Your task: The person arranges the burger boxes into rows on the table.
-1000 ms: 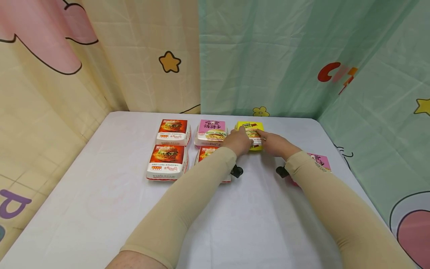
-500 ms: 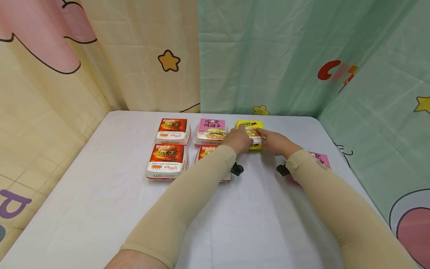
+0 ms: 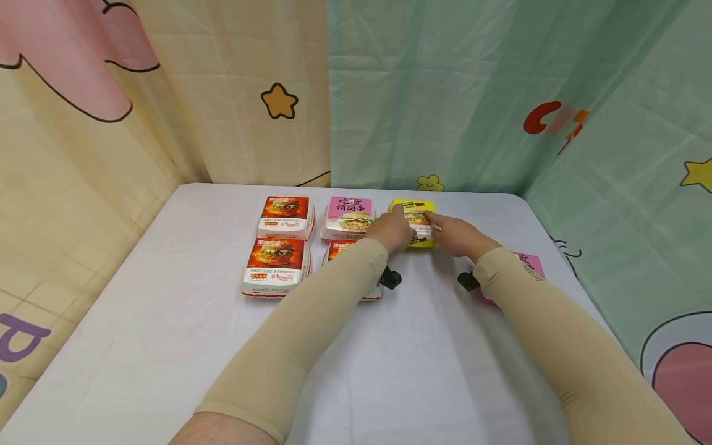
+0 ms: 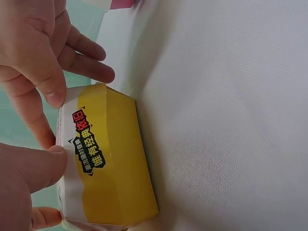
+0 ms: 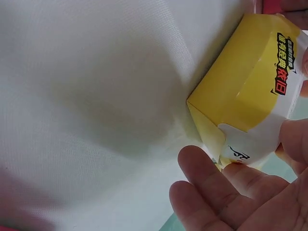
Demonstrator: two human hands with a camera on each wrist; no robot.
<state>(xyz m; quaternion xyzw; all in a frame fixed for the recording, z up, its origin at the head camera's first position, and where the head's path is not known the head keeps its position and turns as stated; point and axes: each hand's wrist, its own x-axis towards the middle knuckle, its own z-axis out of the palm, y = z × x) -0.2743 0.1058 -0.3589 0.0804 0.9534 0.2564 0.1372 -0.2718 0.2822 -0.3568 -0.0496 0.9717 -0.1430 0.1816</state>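
Observation:
A yellow-and-white burger box [image 3: 421, 219] rests on the white cloth at the back of the table, with a hand on either side. My left hand [image 3: 392, 233] has its thumb along the box's top edge and a finger at its left end. From the other side my right hand [image 3: 458, 238] pinches the box, thumb on the top edge and index finger at the side flap [image 5: 234, 149]. The other right fingers [image 5: 211, 178] stick out past the box. Black printed lettering on the yellow front [image 4: 91, 139] faces me in the left wrist view.
Left of the hands are two red burger boxes [image 3: 276, 266], one behind the other. Beside them stand a pink box [image 3: 349, 213] and another red box [image 3: 338, 249], half hidden by my left sleeve. My right forearm partly covers another pink box [image 3: 529, 264]. Curtains [image 3: 423, 93] enclose the table.
Both hands stay at the yellow burger box, which keeps its place. The view has shifted only slightly.

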